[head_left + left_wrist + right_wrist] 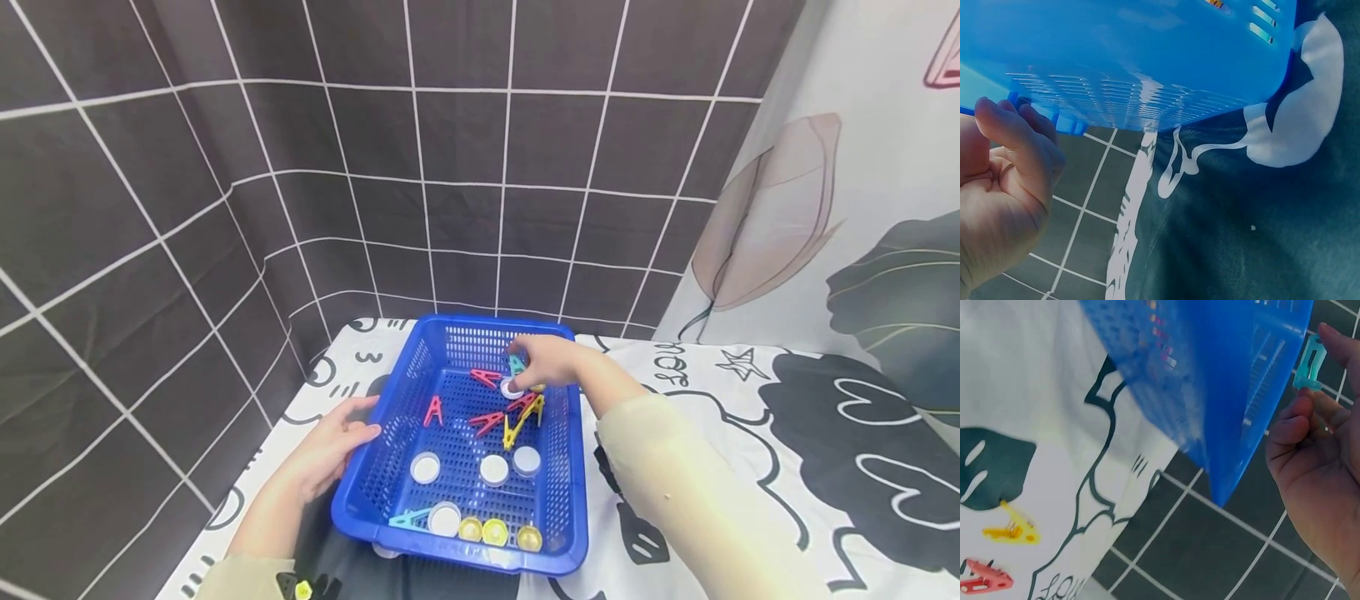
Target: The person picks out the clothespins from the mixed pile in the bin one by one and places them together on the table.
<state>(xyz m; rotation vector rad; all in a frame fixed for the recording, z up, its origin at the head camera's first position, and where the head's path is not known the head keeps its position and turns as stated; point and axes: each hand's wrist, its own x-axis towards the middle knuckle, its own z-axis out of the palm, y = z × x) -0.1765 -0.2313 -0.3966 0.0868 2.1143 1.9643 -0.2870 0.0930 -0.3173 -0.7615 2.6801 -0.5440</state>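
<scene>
A blue plastic basket (pixel 459 546) with slotted walls lies before me. My right hand (pixel 551 360) reaches over its far right part and pinches a teal clothespin (pixel 1310 362) between thumb and fingers. Just under that hand are a white cap (pixel 512 388) and a red clothespin (pixel 486 377). My left hand (pixel 330 446) is at the basket's left rim, its curled fingers (pixel 1016 134) at the edge in the left wrist view. Inside the basket lie more red clothespins (pixel 487 422), yellow clothespins (pixel 510 435), several white caps (pixel 494 471), yellow caps (pixel 495 532) and another teal clothespin (pixel 410 518).
A patterned white-and-black cloth (pixel 738 417) covers the surface. On it, in the right wrist view, lie a yellow clothespin (pixel 1016 530) and a red clothespin (pixel 986 579) outside the basket. A dark curtain with white grid lines (pixel 465 208) hangs close behind the basket and to the left.
</scene>
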